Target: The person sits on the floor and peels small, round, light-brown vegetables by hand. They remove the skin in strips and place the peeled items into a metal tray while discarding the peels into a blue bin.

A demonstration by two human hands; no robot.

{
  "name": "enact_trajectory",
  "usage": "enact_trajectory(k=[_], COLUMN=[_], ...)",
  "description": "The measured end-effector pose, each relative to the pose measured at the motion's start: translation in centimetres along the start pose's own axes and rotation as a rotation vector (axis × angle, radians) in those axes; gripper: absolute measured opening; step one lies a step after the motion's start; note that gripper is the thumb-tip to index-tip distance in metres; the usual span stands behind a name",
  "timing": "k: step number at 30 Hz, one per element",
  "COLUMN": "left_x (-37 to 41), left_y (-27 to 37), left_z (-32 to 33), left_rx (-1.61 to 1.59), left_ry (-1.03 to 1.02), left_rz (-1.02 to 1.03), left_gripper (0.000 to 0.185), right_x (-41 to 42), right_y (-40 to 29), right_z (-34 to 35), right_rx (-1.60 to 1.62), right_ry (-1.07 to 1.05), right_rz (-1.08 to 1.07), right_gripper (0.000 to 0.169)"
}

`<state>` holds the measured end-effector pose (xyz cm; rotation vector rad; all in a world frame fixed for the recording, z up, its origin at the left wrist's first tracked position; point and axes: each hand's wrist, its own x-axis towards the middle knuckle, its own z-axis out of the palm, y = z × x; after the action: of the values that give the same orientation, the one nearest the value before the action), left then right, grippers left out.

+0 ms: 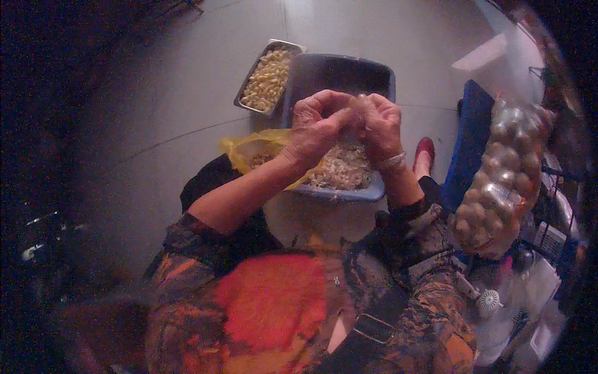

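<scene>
Both hands meet above a blue plastic tub (391,84). My left hand (320,124) and my right hand (380,121) pinch a small pale piece, apparently a garlic clove (361,96), between their fingertips. Fingers cover most of it. Loose garlic skins (343,168) lie in the near part of the tub, below my wrists. A yellow plastic bag (238,147) hangs over the tub's left side, with brownish bits inside it, partly behind my left forearm. Beyond my left hand, a metal pan (268,77) holds many peeled garlic cloves.
To the right stands a bulging clear bag of garlic bulbs (502,177) beside a blue panel or box (467,135). Below it are a small white fan-like device (489,299) and assorted items. My red shoe (424,152) rests on the grey floor (196,93).
</scene>
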<state>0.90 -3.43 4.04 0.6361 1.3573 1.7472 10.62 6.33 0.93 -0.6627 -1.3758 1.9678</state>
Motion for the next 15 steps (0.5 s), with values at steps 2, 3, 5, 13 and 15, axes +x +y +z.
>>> enact_trajectory(k=[2,3,5,13,15], left_x=[0.3,0.5,1.0,7.7,10.7], left_y=[-0.2,-0.2,-0.4,-0.6,-0.7], left_z=[-0.1,-0.3,-0.9,-10.7,-14.5], left_rx=[-0.164,-0.227,-0.324,-0.43,-0.5], left_ry=[0.007,0.013,0.061,0.026,-0.002], left_rz=[-0.077,-0.092,-0.204,-0.092,-0.102], left_gripper=[0.012,0.011,0.011,0.009,0.009], right_x=[0.1,0.2,0.6,0.4,0.4], right_y=[0.0,-0.1,-0.2,-0.8,-1.1], right_z=[0.0,-0.2,-0.4,-0.4,-0.4], right_rx=[0.034,0.06,0.042,0.073,0.039], right_ry=[0.04,0.039,0.096,0.129,0.13], right_rz=[0.038,0.042,0.098,0.118,0.123], right_gripper=[0.025,0.025,0.026,0.025,0.024])
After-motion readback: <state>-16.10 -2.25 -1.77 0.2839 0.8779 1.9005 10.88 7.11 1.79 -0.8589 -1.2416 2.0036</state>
